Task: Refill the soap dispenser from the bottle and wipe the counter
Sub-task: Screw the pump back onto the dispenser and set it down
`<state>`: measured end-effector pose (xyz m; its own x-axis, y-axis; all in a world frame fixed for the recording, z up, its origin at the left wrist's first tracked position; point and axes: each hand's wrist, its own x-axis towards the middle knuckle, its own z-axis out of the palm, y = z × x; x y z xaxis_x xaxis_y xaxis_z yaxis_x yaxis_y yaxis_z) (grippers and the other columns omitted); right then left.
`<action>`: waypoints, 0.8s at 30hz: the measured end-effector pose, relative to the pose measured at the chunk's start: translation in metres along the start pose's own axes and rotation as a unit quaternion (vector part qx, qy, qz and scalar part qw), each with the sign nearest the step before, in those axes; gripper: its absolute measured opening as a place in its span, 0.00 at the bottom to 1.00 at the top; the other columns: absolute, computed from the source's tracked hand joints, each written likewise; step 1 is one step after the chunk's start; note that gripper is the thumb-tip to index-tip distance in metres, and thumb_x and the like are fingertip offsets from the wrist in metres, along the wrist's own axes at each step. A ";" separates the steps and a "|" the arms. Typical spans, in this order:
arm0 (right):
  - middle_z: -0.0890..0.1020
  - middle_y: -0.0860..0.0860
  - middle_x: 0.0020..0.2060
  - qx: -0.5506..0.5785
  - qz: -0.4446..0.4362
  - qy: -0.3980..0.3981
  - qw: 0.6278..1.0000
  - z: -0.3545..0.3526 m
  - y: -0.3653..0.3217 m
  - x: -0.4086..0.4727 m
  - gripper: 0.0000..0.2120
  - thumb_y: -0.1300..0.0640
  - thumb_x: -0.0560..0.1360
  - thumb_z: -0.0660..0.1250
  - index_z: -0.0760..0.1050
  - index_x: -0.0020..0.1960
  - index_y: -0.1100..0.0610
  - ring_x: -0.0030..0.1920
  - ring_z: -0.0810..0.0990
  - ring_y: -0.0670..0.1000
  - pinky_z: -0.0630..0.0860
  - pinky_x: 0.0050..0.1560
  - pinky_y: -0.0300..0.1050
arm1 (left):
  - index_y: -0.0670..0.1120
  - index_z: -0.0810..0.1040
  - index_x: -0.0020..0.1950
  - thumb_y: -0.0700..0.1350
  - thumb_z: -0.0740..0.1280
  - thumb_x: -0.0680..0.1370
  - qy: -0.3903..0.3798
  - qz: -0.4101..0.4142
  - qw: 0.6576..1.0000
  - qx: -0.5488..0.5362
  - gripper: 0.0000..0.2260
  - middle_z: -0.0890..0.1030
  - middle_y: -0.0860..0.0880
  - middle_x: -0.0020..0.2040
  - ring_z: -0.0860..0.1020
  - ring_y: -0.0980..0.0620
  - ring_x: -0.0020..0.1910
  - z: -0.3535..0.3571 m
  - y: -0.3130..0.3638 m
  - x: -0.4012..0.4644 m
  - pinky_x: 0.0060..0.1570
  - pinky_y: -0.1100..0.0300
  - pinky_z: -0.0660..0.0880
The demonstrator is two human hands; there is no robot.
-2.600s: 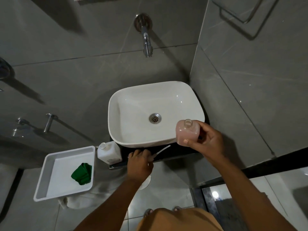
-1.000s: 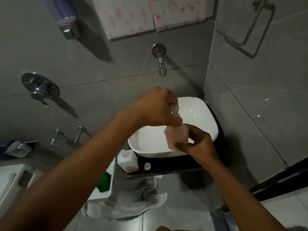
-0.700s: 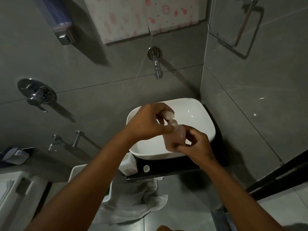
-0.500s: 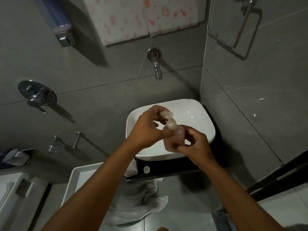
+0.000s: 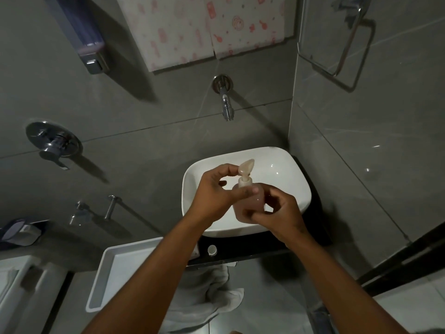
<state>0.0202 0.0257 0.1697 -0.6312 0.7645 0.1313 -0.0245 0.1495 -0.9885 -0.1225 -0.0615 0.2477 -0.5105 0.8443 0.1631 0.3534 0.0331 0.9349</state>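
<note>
A translucent pink plastic soap dispenser (image 5: 249, 201), smooth and faintly shiny, sits at the centre of the frame with a matching plastic pump head (image 5: 246, 167). Below it, the glossy white ceramic basin (image 5: 284, 169) catches small highlights. The tap (image 5: 225, 102) at upper centre, the mixer handle (image 5: 54, 143) at left and the towel ring (image 5: 346, 42) at upper right are polished chrome. Large grey wall tiles (image 5: 361, 121) carry a smooth satin sheen. The counter (image 5: 245, 249) under the basin looks like glossy black stone or glass, though the dim light leaves that uncertain. A matt white plastic tray (image 5: 106, 273) lies at lower left; pale, crumpled cloth (image 5: 212, 295) hangs beneath.
</note>
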 end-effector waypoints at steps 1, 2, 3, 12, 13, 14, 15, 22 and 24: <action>0.87 0.42 0.51 0.001 0.000 0.000 1.000 0.000 0.000 0.000 0.26 0.51 0.58 0.78 0.81 0.56 0.38 0.56 0.85 0.48 0.84 0.56 0.58 | 0.56 0.84 0.46 0.47 0.82 0.67 0.002 0.002 1.000 0.000 0.12 0.87 0.58 0.48 0.83 0.57 0.53 0.000 0.000 0.001 0.56 0.56 0.72; 0.87 0.42 0.51 0.001 0.000 0.002 1.000 0.000 -0.001 0.000 0.26 0.51 0.58 0.78 0.81 0.55 0.38 0.55 0.85 0.48 0.84 0.56 0.57 | 0.55 0.85 0.47 0.45 0.82 0.69 -0.001 0.005 1.000 -0.006 0.11 0.87 0.57 0.49 0.83 0.57 0.53 -0.001 0.001 0.002 0.57 0.55 0.72; 0.87 0.41 0.50 -0.002 0.000 0.005 1.000 0.000 -0.002 0.001 0.26 0.50 0.58 0.78 0.81 0.54 0.36 0.55 0.85 0.47 0.84 0.56 0.56 | 0.52 0.85 0.49 0.42 0.81 0.70 -0.012 0.010 1.000 -0.015 0.11 0.87 0.55 0.50 0.84 0.55 0.54 -0.002 0.001 0.003 0.59 0.53 0.73; 0.87 0.41 0.50 -0.005 0.002 0.000 1.000 -0.003 -0.002 0.001 0.25 0.51 0.58 0.78 0.81 0.54 0.36 0.54 0.85 0.47 0.84 0.56 0.54 | 0.47 0.87 0.51 0.44 0.80 0.71 -0.030 0.039 0.999 -0.008 0.10 0.88 0.50 0.52 0.84 0.50 0.57 -0.008 -0.002 0.007 0.62 0.43 0.75; 0.87 0.41 0.50 -0.004 0.003 0.000 1.000 -0.004 -0.002 0.001 0.25 0.51 0.58 0.78 0.81 0.54 0.36 0.54 0.85 0.47 0.84 0.56 0.54 | 0.47 0.87 0.52 0.44 0.79 0.72 -0.046 0.042 0.998 -0.025 0.10 0.88 0.48 0.52 0.84 0.47 0.58 -0.010 -0.003 0.007 0.63 0.39 0.75; 0.87 0.42 0.50 -0.003 0.003 -0.001 1.000 -0.005 -0.002 0.001 0.25 0.51 0.59 0.79 0.81 0.54 0.37 0.54 0.85 0.47 0.84 0.56 0.53 | 0.46 0.86 0.53 0.44 0.78 0.72 -0.058 0.044 0.997 -0.038 0.10 0.87 0.46 0.53 0.84 0.44 0.58 -0.011 -0.004 0.007 0.64 0.34 0.74; 0.87 0.42 0.50 -0.002 0.002 -0.002 1.000 -0.006 -0.003 0.002 0.25 0.51 0.59 0.79 0.81 0.54 0.38 0.55 0.85 0.47 0.84 0.56 0.53 | 0.47 0.86 0.53 0.46 0.77 0.72 -0.064 0.046 0.996 -0.040 0.11 0.87 0.46 0.54 0.83 0.43 0.59 -0.011 -0.004 0.006 0.65 0.33 0.73; 0.88 0.45 0.50 0.016 0.002 0.004 1.000 -0.004 -0.005 0.005 0.24 0.53 0.58 0.77 0.82 0.53 0.39 0.54 0.86 0.49 0.83 0.58 0.54 | 0.52 0.86 0.50 0.43 0.80 0.70 -0.038 0.056 0.996 -0.054 0.11 0.87 0.52 0.50 0.84 0.49 0.55 -0.006 -0.006 0.010 0.60 0.48 0.77; 0.88 0.44 0.49 0.015 0.002 0.010 1.000 -0.006 -0.006 0.006 0.23 0.51 0.58 0.77 0.82 0.53 0.39 0.54 0.86 0.48 0.83 0.57 0.52 | 0.46 0.85 0.52 0.41 0.77 0.72 -0.051 0.060 0.994 -0.071 0.10 0.87 0.46 0.52 0.84 0.44 0.56 -0.009 -0.007 0.010 0.61 0.41 0.78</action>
<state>0.0210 0.0331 0.1766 -0.6158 0.7775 0.1277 -0.0449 0.1272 -0.9909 -0.1374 -0.0577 0.2453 -0.3871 0.8873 0.2508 0.2892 -0.1415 0.9468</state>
